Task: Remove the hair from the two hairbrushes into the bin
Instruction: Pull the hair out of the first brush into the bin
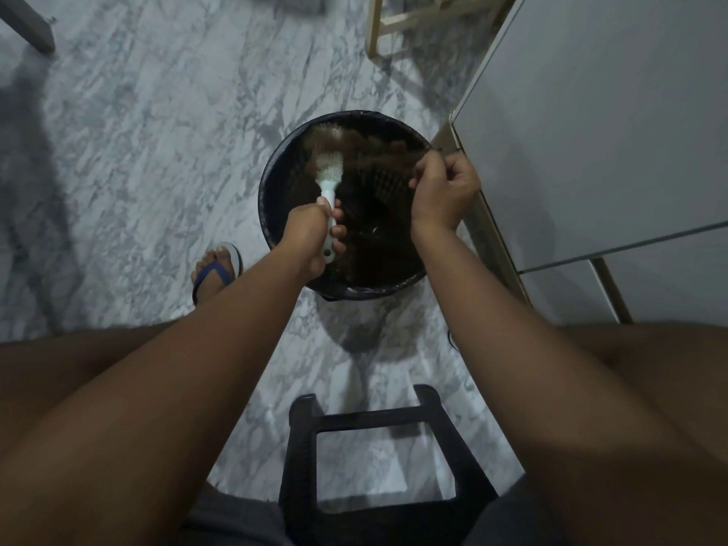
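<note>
My right fingertips (427, 163) are pinching together on what looks like a thin strand or tuft of hair, though it is too fine and too dark against the bin to be sure of. The rest of my right hand (445, 191) is curling loosely behind them, hovering over the right side of the bin's mouth. My left hand (315, 234) is wrapping closed around the pale handle of the hairbrush (330, 171), gripping low near the handle's end so the bristled head is pointing away from me, out over the open bin (275, 167). The head is blurring a little, and I cannot tell how much hair is clinging to it.

I judge that I am working on the first brush, mid-pull: one pinch of hair is coming free of the bristles and is ready to be let go. I am not seeing the second hairbrush anywhere in view.

The next move is calling for me to open my right fingers above the dark liner so the strand drops inside, then reach back to the bristles for another pinch, keeping the head over the bin all the while.

Around this, the bin is standing on the marbled floor (157, 151) just beside a pale cabinet (591, 132), and I am sitting on a black stool (386, 423).
</note>
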